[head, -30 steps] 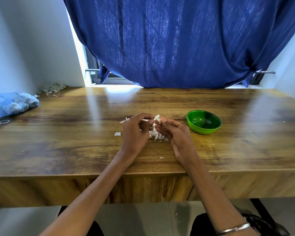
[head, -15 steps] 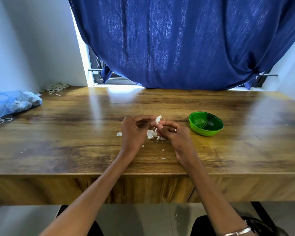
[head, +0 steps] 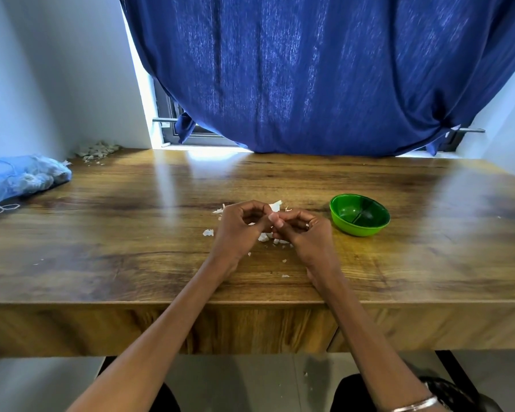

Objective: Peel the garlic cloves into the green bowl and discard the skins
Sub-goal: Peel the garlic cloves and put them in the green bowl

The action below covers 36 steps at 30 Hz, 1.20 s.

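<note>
Over the wooden table (head: 131, 233), the left hand (head: 238, 227) and right hand (head: 304, 233) meet fingertip to fingertip, pinching a garlic clove (head: 275, 207) above the loose skins (head: 268, 237), likely so scraps fall together, with the green bowl (head: 359, 215) just right.

No writing, label, brand, number or sign can be read anywhere in this view.
</note>
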Tool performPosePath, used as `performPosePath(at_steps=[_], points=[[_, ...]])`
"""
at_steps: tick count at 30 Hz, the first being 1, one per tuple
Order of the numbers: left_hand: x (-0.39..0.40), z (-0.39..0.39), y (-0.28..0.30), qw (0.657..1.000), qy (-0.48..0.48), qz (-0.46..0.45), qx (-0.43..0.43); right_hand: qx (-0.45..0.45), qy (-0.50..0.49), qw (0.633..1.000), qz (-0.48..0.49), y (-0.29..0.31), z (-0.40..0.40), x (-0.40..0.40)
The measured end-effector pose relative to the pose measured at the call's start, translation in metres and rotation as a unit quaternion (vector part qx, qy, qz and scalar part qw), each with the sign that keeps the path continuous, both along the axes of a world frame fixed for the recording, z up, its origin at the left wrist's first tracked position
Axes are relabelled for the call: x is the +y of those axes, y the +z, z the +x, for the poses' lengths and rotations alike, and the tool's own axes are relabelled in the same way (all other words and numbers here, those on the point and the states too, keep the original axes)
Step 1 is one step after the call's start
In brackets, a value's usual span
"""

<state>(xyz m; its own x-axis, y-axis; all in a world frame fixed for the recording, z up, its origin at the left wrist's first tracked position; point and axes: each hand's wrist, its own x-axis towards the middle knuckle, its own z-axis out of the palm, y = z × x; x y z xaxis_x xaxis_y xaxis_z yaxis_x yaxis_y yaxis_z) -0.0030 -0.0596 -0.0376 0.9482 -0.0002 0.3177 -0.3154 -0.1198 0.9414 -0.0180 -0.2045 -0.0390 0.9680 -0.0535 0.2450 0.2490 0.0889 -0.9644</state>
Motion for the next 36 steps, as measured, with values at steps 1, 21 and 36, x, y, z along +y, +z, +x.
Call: performPosePath(at_steps=[1,21,36], points=[[0.0015,-0.0004,0.0005,1.0,-0.013,-0.01,0.008,-0.008,-0.002,1.0,-0.011,-0.0005,0.0002,0.0],[-0.0004,-0.0026,0.002,0.999,-0.011,0.028,-0.024,-0.01,-0.03,0.998,-0.059,-0.0012,0.0047,0.0011],[0.0075,0.0025,0.0001,0.998,-0.042,0.051,-0.007,-0.028,-0.021,0.996,-0.087,-0.0018,0.005,-0.0006]])
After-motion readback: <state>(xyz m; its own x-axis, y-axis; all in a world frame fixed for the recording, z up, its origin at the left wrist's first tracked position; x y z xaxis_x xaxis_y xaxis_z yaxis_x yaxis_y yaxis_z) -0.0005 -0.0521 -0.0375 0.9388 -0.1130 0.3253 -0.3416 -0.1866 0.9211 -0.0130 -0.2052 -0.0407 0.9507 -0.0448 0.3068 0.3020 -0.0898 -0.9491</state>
